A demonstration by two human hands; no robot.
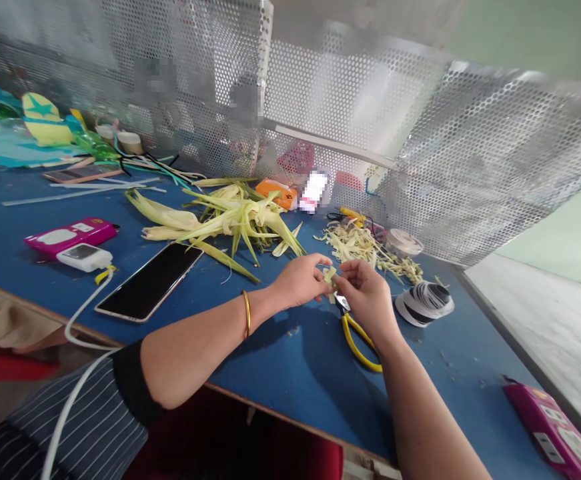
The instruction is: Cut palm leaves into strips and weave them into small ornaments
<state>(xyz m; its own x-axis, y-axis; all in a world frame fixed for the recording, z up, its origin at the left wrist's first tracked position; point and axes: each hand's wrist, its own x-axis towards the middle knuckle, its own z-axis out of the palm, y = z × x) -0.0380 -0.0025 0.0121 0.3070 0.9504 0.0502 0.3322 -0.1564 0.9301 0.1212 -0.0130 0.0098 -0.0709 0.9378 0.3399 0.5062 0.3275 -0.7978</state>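
Observation:
My left hand (pixel 303 280) and my right hand (pixel 367 290) meet above the blue table, fingertips pinched on a small pale green piece of corn husk (pixel 329 275) between them. Just below the right hand lies a yellow-handled cutting tool (pixel 355 343); its metal head is partly hidden by that hand. Beyond the left hand spreads a heap of long corn husks (pixel 240 213). Behind the right hand is a pile of small husk shreds (pixel 355 247). A black-and-white wound roll (pixel 424 303) sits to the right of the right hand.
On the left lie a dark-screened phone (pixel 150 283), a magenta box (pixel 70 237) and a white device (pixel 85 257) with a cable. A second magenta box (pixel 557 427) rests at the lower right. A lit phone (pixel 314 191) leans against the perforated metal screen (pixel 330 87).

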